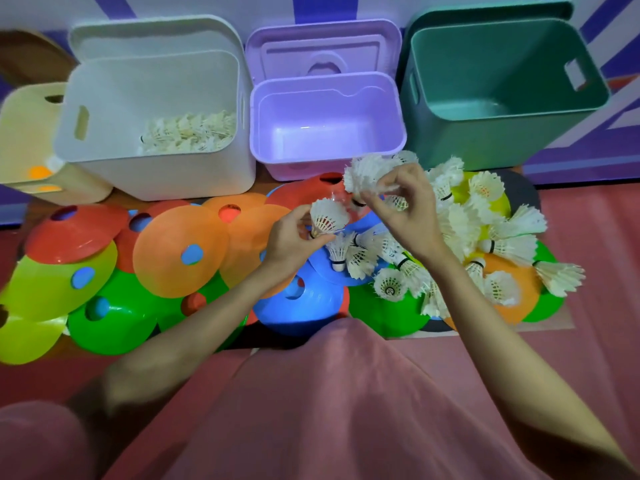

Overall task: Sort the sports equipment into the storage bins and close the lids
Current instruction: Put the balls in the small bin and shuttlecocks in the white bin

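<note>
My left hand (294, 239) pinches one white shuttlecock (328, 219) by its cork end, above the flat cones. My right hand (403, 206) grips a bunch of white shuttlecocks (367, 173) raised in front of the purple bin (327, 157). Several more shuttlecocks (460, 237) lie heaped on the cones at the right. The white bin (114, 161) holds a layer of shuttlecocks (188, 133). The purple bin and the green bin (467, 140) look empty. All three stand open with their lids propped behind them.
Flat disc cones in red, orange, green, blue and yellow (180, 252) cover the floor in front of the bins. A cream bin (24, 140) at the far left holds orange balls (38, 172). My pink-clad knees fill the bottom of the view.
</note>
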